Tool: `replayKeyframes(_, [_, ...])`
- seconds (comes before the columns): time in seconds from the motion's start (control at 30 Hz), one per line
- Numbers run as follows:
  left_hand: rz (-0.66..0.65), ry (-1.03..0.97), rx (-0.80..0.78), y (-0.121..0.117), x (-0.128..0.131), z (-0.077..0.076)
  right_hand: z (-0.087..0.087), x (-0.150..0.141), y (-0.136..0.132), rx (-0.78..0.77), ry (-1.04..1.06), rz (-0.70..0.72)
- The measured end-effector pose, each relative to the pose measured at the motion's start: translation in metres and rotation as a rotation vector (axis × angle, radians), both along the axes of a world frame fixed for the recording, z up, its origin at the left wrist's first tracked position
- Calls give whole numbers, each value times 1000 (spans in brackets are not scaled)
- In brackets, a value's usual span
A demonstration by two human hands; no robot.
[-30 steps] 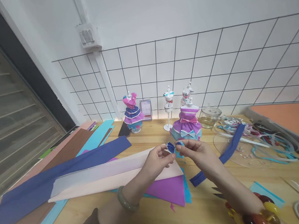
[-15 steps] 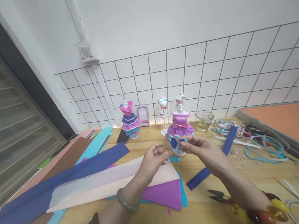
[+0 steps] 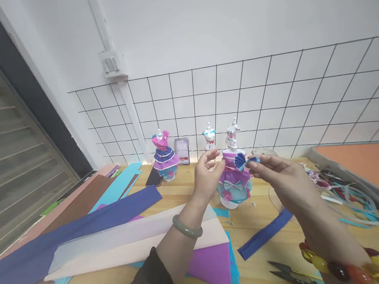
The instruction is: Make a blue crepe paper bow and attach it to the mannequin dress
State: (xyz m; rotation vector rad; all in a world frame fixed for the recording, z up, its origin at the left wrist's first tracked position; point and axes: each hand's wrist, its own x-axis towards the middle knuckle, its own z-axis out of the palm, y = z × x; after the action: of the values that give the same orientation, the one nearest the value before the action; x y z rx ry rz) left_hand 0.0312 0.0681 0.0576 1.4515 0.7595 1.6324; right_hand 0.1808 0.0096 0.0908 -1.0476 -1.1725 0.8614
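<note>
A small blue pleated bow (image 3: 240,161) is pinched between the thumb and fingers of my right hand (image 3: 280,172). Behind it stands a mannequin in a purple and turquoise paper dress (image 3: 236,184), with a pale blue bow on its skirt. My left hand (image 3: 209,172) is at the left side of that dress, thumb and fingers apart and curved; whether a fingertip touches the dress I cannot tell. A plain white mannequin (image 3: 209,134) stands behind my left fingers, its lower part hidden. To the left is another dressed mannequin (image 3: 165,159) in pink, blue and purple tiers.
Long crepe paper sheets (image 3: 92,227) cover the left of the table. Scissors (image 3: 291,275) and a blue strip (image 3: 263,237) lie under my right arm. Ribbons (image 3: 350,193), a glass pot (image 3: 263,152) and an orange-lined tray (image 3: 370,164) are on the right. A phone (image 3: 153,177) lies behind.
My left hand has let go of the bow and moved to the mannequin in the purple dress. My right hand has carried the bow up and right, in front of the dress top.
</note>
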Motion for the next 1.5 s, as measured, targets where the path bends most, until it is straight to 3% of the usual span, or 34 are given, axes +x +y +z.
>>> replayKeyframes(0.2, [-191,89,101,16,2,6,-4,5,10,22,18,-45])
replayKeyframes(0.5, [-359,58,79,25,7,6,5,-3,12,48,-99,-54])
replayKeyframes(0.8, [-326,121,114,24,0,6,8,-14,13,41,-251,-89])
replayKeyframes(1.0, [-323,109,111,23,1,6,10,-16,13,26,-348,-236])
replayKeyframes(1.5, [-306,112,138,21,3,5,5,-10,18,68,-398,-186])
